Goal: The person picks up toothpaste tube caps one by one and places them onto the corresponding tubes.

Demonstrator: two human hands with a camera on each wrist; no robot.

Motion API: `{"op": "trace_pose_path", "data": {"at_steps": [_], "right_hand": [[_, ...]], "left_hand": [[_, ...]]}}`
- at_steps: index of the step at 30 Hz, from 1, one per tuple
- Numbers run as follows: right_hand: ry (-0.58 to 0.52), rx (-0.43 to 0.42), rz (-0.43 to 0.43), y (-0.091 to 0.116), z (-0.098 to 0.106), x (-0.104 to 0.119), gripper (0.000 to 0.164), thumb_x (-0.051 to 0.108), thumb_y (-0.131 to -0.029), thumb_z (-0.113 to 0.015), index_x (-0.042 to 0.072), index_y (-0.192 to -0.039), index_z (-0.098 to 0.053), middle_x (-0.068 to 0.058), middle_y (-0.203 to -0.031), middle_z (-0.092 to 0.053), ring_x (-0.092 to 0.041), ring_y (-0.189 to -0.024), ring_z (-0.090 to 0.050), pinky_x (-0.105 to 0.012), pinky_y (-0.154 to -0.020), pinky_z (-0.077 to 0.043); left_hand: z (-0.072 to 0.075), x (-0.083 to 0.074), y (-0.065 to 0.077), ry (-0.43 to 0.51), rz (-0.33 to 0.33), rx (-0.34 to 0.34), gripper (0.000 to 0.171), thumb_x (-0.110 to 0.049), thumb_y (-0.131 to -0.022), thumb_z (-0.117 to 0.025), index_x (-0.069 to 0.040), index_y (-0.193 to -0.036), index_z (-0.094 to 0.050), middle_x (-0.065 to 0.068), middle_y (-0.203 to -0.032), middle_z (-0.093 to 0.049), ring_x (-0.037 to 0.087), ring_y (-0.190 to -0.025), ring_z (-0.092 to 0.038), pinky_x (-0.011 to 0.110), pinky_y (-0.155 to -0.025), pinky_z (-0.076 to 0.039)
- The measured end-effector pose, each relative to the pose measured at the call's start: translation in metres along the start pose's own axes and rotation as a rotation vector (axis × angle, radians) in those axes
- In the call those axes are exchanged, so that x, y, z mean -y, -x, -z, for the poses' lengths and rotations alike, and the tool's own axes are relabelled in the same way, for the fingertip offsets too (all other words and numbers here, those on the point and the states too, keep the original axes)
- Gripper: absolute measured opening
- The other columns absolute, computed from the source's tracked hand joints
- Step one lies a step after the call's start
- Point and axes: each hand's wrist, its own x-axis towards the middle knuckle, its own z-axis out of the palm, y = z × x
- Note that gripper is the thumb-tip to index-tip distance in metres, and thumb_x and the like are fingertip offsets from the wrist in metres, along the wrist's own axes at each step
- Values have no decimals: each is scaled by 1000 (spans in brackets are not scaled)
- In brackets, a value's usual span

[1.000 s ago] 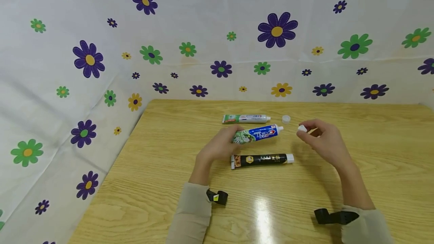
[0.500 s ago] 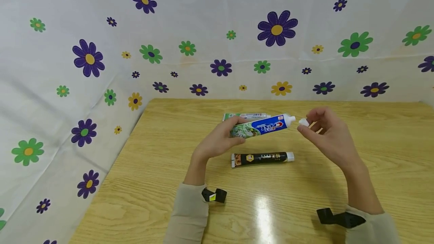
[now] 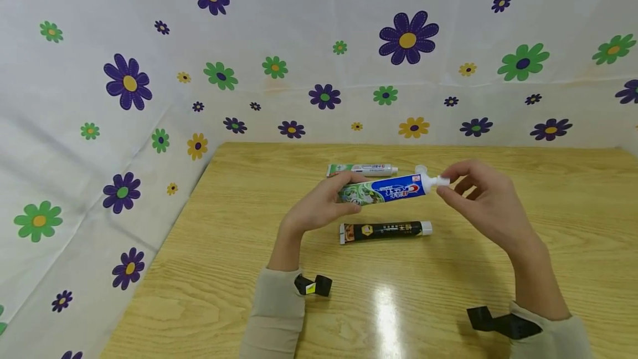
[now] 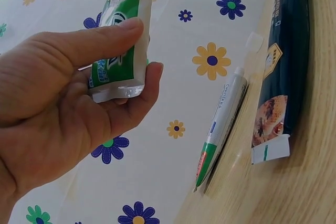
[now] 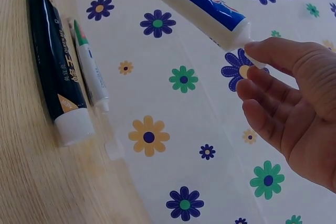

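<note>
My left hand point(image 3: 319, 201) grips the tail end of a blue, green and white toothpaste tube point(image 3: 394, 190), thumb across its face in the left wrist view. The tube is held above the table, its nozzle end to the right and tipped slightly up. At that nozzle my right hand point(image 3: 485, 198) pinches a small white cap point(image 3: 442, 180) between thumb and index finger. In the right wrist view the thumb and fingertips cover most of the cap, right at the tube's neck, and the other fingers are loosely bent.
On the wooden table point(image 3: 224, 226) lies a black toothpaste tube point(image 3: 386, 230) with its white cap on, nearer to me. Behind the held tube lies a thinner white and green tube point(image 3: 369, 169), uncapped. A loose white cap point(image 3: 421, 169) is beside it. Flowered cloth point(image 3: 299, 32) hangs behind.
My left hand has raised the blue and green tube off the table area and moved it right. The white cap in my right hand has come from apart to right at the nozzle.
</note>
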Motion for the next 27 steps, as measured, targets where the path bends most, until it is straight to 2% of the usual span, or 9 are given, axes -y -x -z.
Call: {"op": "trace_pose_path", "data": {"at_steps": [8,14,16,18,21,24,27], "right_hand": [[5,-10,49,1,-2,3,23,-1,-86,-75,6,-107,-70,-1,-97,-66,-3,-77,-56,-13,-63,-48],[-22,-23,71,2,-1,10,27,-5,-85,-74,8,-109,-72,1,-98,-66,-2,-79,-58,-13,-63,-48],[-36,-26,75,2,0,12,28,-6,-86,-73,8,-110,-72,2,-98,-66,-2,-79,-59,-13,-62,-49],[-50,-37,77,2,0,15,29,-7,-86,-72,8,-111,-72,4,-98,-66,-2,-78,-59,-14,-61,-48],[-75,-63,69,2,0,17,30,-9,-86,-71,6,-112,-72,9,-98,-65,-3,-76,-59,-14,-59,-48],[-116,-97,62,2,0,18,31,-12,-84,-70,3,-111,-72,13,-97,-64,-3,-74,-59,-14,-58,-48],[-196,-142,84,1,0,19,33,-19,-82,-69,-2,-110,-71,11,-96,-66,-6,-70,-59,-13,-57,-48]], "left_hand": [[2,0,2,9,-13,14,44,-3,-94,-67,-8,-135,-53,8,-117,-58,17,-92,-58,27,-78,-52],[6,0,8,34,-58,13,49,-4,-90,-73,-8,-135,-57,8,-120,-59,18,-91,-59,29,-76,-54],[8,0,10,70,-81,8,50,-4,-88,-75,-7,-135,-59,9,-122,-60,18,-91,-59,29,-75,-55],[10,1,11,143,-104,-3,51,-2,-85,-76,-5,-134,-59,10,-126,-60,18,-89,-61,30,-70,-56],[13,1,12,337,-127,-34,53,5,-83,-74,-2,-133,-58,15,-130,-59,20,-84,-66,33,-68,-59],[13,0,12,561,-139,-89,54,12,-84,-68,0,-134,-55,22,-125,-60,25,-82,-71,35,-65,-61],[11,-4,10,733,-162,-123,51,15,-88,-60,3,-136,-50,26,-119,-59,28,-90,-72,33,-67,-61]]}}
